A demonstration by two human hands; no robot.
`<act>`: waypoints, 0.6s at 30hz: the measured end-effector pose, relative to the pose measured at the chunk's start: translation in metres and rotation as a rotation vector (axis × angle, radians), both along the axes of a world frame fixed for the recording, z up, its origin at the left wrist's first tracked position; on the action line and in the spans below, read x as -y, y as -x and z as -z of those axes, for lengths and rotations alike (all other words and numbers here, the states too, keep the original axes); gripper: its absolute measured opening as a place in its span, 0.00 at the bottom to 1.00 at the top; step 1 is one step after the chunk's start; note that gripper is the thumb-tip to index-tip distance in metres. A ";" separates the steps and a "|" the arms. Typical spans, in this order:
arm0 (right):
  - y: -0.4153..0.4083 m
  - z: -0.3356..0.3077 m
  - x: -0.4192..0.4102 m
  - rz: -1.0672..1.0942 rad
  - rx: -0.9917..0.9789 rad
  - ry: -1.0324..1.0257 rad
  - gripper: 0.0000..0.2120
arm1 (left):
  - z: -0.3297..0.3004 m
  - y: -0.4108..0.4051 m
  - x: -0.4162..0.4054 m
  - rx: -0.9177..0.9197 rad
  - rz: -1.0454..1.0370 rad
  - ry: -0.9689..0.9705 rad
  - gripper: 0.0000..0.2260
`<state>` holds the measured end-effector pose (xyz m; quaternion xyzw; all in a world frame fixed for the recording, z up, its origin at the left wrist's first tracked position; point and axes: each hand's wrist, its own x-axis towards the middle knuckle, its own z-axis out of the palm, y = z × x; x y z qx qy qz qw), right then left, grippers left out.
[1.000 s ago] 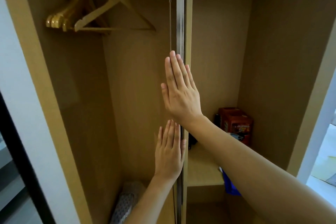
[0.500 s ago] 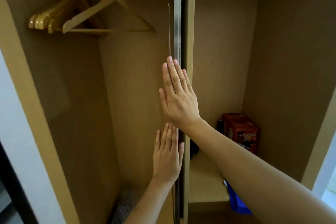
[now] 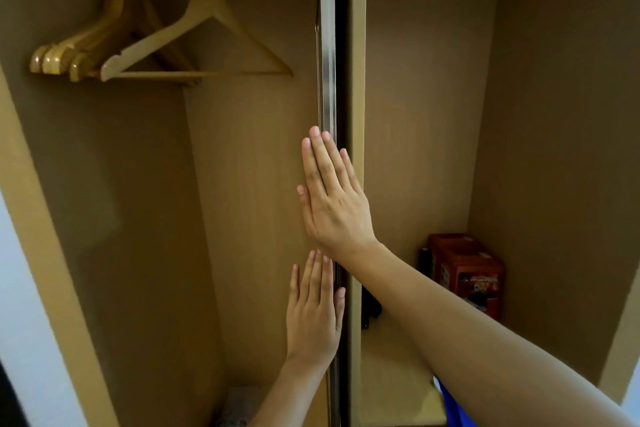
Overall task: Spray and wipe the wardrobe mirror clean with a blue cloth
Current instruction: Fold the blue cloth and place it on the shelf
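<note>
Both hands flat, fingers straight and together, holding nothing. Right hand [image 3: 334,199] presses the silver metal door edge strip [image 3: 327,45] at mid-height; left hand [image 3: 313,314] lies just below it. Blue fabric object [image 3: 453,407] at the lower shelf's front edge, possibly the cloth. 5 wooden hangers [image 3: 114,48] on the rail, upper left corner.

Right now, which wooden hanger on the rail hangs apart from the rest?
The rightmost hanger: it hangs alone on its own hook, while the other hangers are bunched together at the left.
</note>
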<state>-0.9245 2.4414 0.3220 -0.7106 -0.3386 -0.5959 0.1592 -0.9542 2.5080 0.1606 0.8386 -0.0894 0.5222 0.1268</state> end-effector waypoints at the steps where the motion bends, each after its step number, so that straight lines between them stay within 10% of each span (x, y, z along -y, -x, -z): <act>1: -0.003 0.000 0.000 0.001 0.000 0.000 0.28 | 0.000 -0.002 -0.001 0.000 0.002 -0.005 0.23; 18: -0.004 -0.001 0.001 0.021 -0.091 0.040 0.29 | -0.003 0.002 0.000 -0.143 0.074 0.083 0.25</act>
